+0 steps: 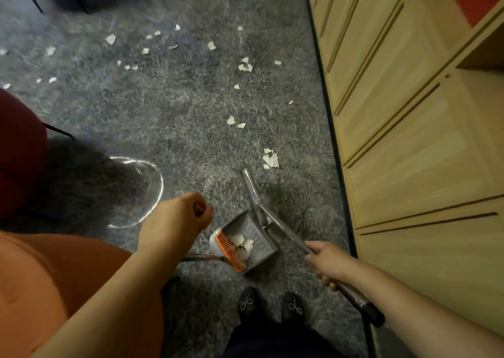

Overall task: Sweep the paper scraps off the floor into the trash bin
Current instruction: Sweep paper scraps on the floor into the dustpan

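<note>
Head view showed me mid-sweep: left hand (177,216) gripping the dustpan (242,244) handle, right hand (326,259) holding the broom (272,221), remaining paper scraps (270,158) beyond the dustpan needing gathering next.

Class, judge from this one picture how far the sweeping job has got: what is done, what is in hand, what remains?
Done: a few paper scraps already lie in the grey dustpan. In hand: the right hand grips the long metal handle, and the left hand grips another handle. Left: many scraps, such as the cluster near the wooden cabinet, remain on the carpet. No trash bin is in view.
</note>
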Demonstrator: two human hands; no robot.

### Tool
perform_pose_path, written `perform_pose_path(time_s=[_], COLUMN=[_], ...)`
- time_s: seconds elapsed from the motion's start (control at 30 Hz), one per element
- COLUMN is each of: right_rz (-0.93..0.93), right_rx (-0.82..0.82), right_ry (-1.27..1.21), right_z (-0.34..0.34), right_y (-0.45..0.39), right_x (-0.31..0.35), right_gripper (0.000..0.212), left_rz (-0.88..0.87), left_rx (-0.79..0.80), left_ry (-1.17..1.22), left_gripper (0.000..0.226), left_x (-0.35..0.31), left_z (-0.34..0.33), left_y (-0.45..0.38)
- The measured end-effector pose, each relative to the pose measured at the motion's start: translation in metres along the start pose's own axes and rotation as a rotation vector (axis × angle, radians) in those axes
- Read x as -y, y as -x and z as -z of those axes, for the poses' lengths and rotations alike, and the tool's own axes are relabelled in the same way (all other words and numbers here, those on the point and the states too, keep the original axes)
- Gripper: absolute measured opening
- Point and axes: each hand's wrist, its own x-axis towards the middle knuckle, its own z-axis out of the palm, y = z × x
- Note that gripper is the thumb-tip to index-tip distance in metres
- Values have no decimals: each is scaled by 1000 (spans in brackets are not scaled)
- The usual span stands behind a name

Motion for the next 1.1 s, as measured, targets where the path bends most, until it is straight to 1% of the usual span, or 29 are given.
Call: perform_pose_path(time_s=[0.2,0.3,0.4,0.57,0.67,0.77,0.87,0.97,1.1], right_rz=[-42,-67,-99,-164,-166,-144,-126,-84,-36], right_rx=[-94,-111,-122,-32,48,92,99,94,31], right_ry=[-14,-1,11,-72,-95,-131,-172,-178,-171], right_z=[7,7,3,-16,-33,-46,-53,-49,-25], right_y=[-28,-44,-57,-71,-70,-63,-53,-41,-33], right_x=[0,-3,-4,1,4,9,19,33,50], right_gripper=[47,46,48,44,44,41,39,44,49], left_rz=[-76,-109,-118,-141,-131,-129,-129,-109,-45], left_rx=[-23,15,50,16,7,0,-13,-11,-17], left_ry=[-85,-107,-150,-167,-166,-172,-164,-155,-92], left_gripper=[18,17,22,23,25,25,24,24,24], left_x=[3,3,1,6,12,17,23,31,41], left_z=[13,15,12,9,10,10,12,18,26], left_y=[-27,-40,-48,-58,-61,-59,-56,-56,-56])
